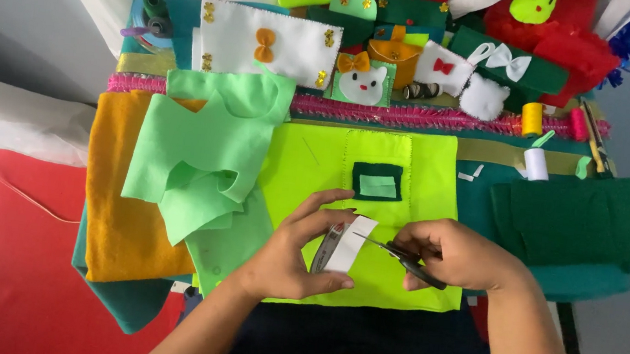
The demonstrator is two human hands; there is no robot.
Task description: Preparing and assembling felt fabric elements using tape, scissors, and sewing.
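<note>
My left hand [292, 252] pinches a small white strip of tape or paper [345, 244] between thumb and fingers. My right hand [458, 255] grips small black-handled scissors [410, 262], whose blades point left and touch the strip's right edge. Both hands hover over a neon yellow-green felt sheet [427, 166]. That sheet carries a small dark green square patch with a light green rectangle [378, 182] just above the hands.
Cut light green felt pieces [206, 157] lie left of the sheet over orange felt [111, 193]. Dark green felt [579, 219] sits at right, thread spools [535, 163] beyond it. Several felt pouches and a pink trim [417, 116] line the back. Red fabric [5, 260] lies at lower left.
</note>
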